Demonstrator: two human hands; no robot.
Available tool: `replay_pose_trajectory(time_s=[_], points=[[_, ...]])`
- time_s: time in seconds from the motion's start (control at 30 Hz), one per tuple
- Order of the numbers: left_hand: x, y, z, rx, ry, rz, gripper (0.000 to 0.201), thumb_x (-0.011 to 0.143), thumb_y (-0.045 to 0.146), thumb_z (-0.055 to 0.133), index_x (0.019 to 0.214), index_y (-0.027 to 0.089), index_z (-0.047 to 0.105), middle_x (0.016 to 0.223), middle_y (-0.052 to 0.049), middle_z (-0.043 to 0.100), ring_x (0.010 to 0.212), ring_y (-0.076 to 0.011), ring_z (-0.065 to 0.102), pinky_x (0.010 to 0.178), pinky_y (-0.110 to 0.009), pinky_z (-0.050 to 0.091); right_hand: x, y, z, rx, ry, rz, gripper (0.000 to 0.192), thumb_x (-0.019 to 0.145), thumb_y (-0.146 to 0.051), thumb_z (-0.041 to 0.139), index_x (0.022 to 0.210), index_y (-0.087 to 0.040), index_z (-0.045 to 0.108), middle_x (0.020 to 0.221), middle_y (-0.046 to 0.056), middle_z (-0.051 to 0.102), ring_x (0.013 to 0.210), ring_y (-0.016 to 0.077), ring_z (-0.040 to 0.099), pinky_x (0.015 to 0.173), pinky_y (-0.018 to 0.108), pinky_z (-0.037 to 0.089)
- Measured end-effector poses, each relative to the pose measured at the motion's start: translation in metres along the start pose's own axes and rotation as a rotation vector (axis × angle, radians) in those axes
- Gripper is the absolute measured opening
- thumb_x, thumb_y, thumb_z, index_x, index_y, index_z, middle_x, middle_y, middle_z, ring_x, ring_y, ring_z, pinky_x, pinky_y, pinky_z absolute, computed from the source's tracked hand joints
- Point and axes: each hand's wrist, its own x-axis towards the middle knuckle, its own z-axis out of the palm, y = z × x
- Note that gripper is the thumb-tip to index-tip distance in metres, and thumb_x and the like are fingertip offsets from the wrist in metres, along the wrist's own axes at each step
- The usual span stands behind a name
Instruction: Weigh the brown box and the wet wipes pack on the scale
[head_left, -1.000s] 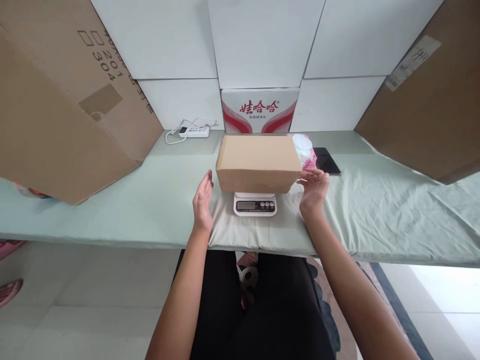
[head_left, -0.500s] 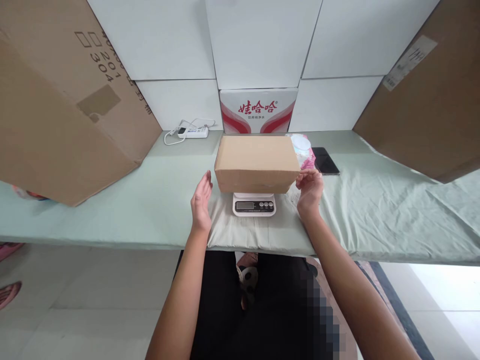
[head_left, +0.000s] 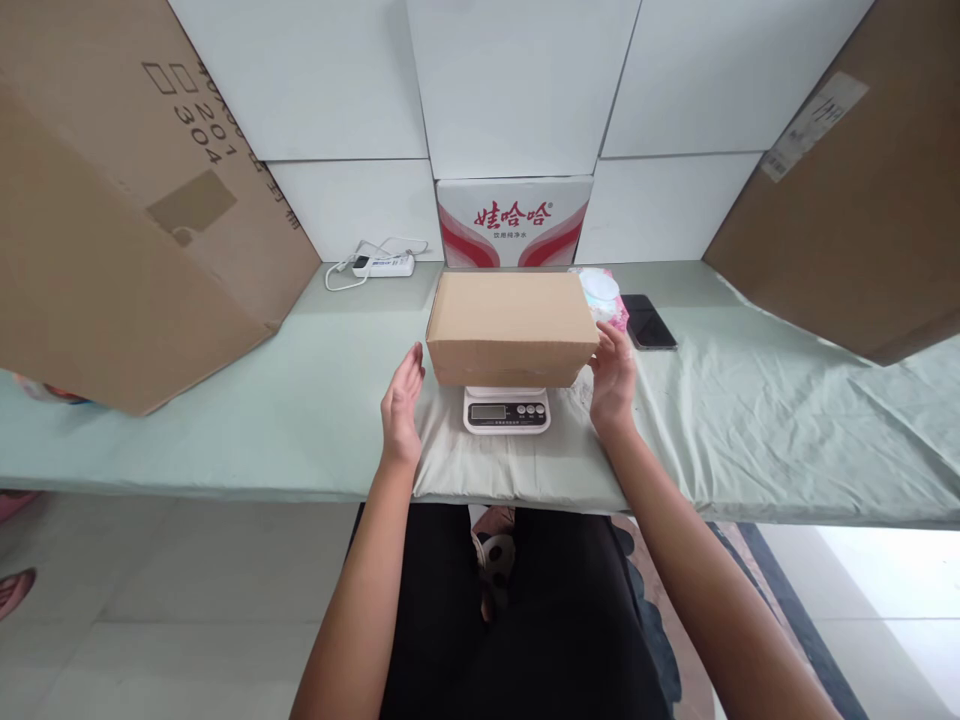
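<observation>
A closed brown cardboard box [head_left: 514,310] rests on a white digital kitchen scale [head_left: 507,425], covering most of its top. The scale's small display and round buttons face me, but no reading can be made out. Just left of the box is my left hand [head_left: 403,405], fingers stretched upward, with a narrow gap to the cardboard. At the box's right front corner my right hand [head_left: 613,385] is open with its fingers raised; whether the fingertips touch the side I cannot tell. Neither hand grips anything.
Behind the box stands a white-and-red carton [head_left: 515,222] against the wall. To the right lie a pink packet with a white lid [head_left: 600,288] and a dark phone [head_left: 649,322]. A white power strip [head_left: 384,266] with its cable is at back left. Large cardboard sheets [head_left: 142,220] flank both sides.
My right hand has straightened its fingers and turned more upright along the box's right side. The left hand, box and scale look the same; the view has shifted slightly.
</observation>
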Motion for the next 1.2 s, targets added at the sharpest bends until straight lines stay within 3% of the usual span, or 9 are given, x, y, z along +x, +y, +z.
replay_pose_trajectory(time_s=[0.17,0.37,0.5,0.63,0.77,0.87,0.97,1.07,1.2], points=[[0.000,0.001,0.000,-0.004,-0.024,-0.011,0.082,0.097,0.082,0.049,0.154,0.025,0.065,0.169,-0.013,0.057,0.163,-0.0351,0.045,0.137,-0.049,0.036,-0.006,0.004,-0.001,-0.073,-0.135,-0.080,0.079,0.101,-0.077,0.035,0.164,-0.030,0.045,0.160,0.012,0.063,0.149,0.0320,0.060,0.117,0.053,0.052],[-0.001,-0.002,0.003,0.003,-0.085,-0.073,0.091,0.094,0.082,0.055,0.161,0.021,0.057,0.173,-0.016,0.050,0.165,-0.0387,0.041,0.137,-0.052,0.034,-0.014,-0.002,-0.003,-0.263,-0.279,-0.193,0.092,0.102,-0.080,0.038,0.178,-0.031,0.020,0.185,0.005,0.028,0.173,0.0352,0.023,0.134,0.058,0.036],[0.007,0.003,-0.002,-0.016,-0.061,-0.076,0.093,0.092,0.083,0.056,0.162,0.022,0.057,0.173,-0.016,0.050,0.166,-0.0397,0.039,0.138,-0.055,0.032,-0.014,-0.020,0.000,-0.296,-0.384,-0.200,0.091,0.101,-0.079,0.041,0.178,-0.038,0.016,0.186,0.002,0.024,0.170,0.0389,0.030,0.134,0.063,0.037],[0.040,0.022,-0.006,-0.030,-0.077,-0.022,0.093,0.092,0.088,0.050,0.161,0.026,0.057,0.173,-0.013,0.051,0.167,-0.0374,0.037,0.139,-0.053,0.028,0.013,-0.050,0.013,-0.314,-0.494,-0.150,0.093,0.099,-0.081,0.043,0.178,-0.042,0.011,0.184,-0.002,0.029,0.168,0.0363,0.035,0.133,0.059,0.040],[0.101,0.026,0.012,-0.015,-0.117,-0.013,0.082,0.097,0.085,0.046,0.161,0.033,0.056,0.175,-0.004,0.049,0.170,-0.0306,0.032,0.141,-0.046,0.022,0.069,-0.063,0.041,-0.312,-0.523,-0.151,0.092,0.097,-0.085,0.033,0.177,-0.047,0.007,0.185,-0.009,0.024,0.172,0.0310,0.026,0.133,0.054,0.039],[0.147,0.001,0.033,-0.042,-0.140,-0.037,0.074,0.102,0.078,0.046,0.161,0.033,0.055,0.177,-0.001,0.047,0.172,-0.0287,0.029,0.142,-0.042,0.019,0.108,-0.044,0.069,-0.310,-0.447,-0.149,0.091,0.096,-0.085,0.027,0.176,-0.046,0.007,0.186,-0.010,0.017,0.173,0.0249,0.022,0.134,0.049,0.038],[0.174,-0.033,0.047,-0.054,-0.102,-0.106,0.073,0.106,0.073,0.039,0.165,0.032,0.049,0.180,0.001,0.040,0.173,-0.0254,0.024,0.142,-0.038,0.017,0.128,-0.010,0.090,-0.295,-0.400,-0.094,0.095,0.095,-0.086,0.024,0.176,-0.040,0.006,0.184,-0.002,0.023,0.170,0.0256,0.030,0.133,0.048,0.039],[0.179,-0.057,0.049,-0.048,-0.086,-0.214,0.074,0.109,0.069,0.030,0.171,0.030,0.040,0.183,0.000,0.034,0.174,-0.0231,0.021,0.141,-0.038,0.018,0.132,0.024,0.099,-0.300,-0.372,-0.042,0.099,0.093,-0.088,0.020,0.176,-0.036,0.002,0.179,0.005,0.034,0.166,0.0271,0.037,0.131,0.048,0.041],[0.175,-0.067,0.045,-0.023,-0.064,-0.332,0.074,0.109,0.067,0.020,0.174,0.032,0.032,0.183,0.002,0.035,0.174,-0.0206,0.018,0.141,-0.042,0.014,0.131,0.054,0.101,-0.237,-0.371,0.046,0.104,0.088,-0.090,0.032,0.174,-0.035,0.009,0.173,0.008,0.044,0.159,0.0300,0.045,0.127,0.050,0.046]])
